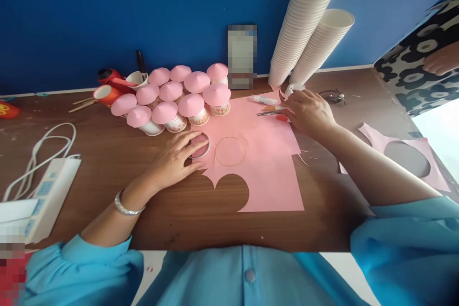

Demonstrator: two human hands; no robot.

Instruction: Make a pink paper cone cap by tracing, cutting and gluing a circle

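My left hand (177,158) rests on a round tape roll (201,146) that lies on a pink paper sheet (267,172), fingers curled over its edge. Right beside the roll a circle outline (230,151) is drawn on the sheet. My right hand (308,114) reaches to the sheet's far edge, its fingers on a pair of scissors (268,113) with orange handles, next to a white glue stick (263,100). Whether the hand grips the scissors is unclear. Round pieces are cut out of the sheet's near edge.
Several paper cups with pink cone tops (172,98) cluster at the back left. Two tall stacks of white cups (304,28) lean against the blue wall. A white power strip (46,196) with cable lies at the left. Pink offcuts (426,162) lie right. Another person's hand (442,60) shows far right.
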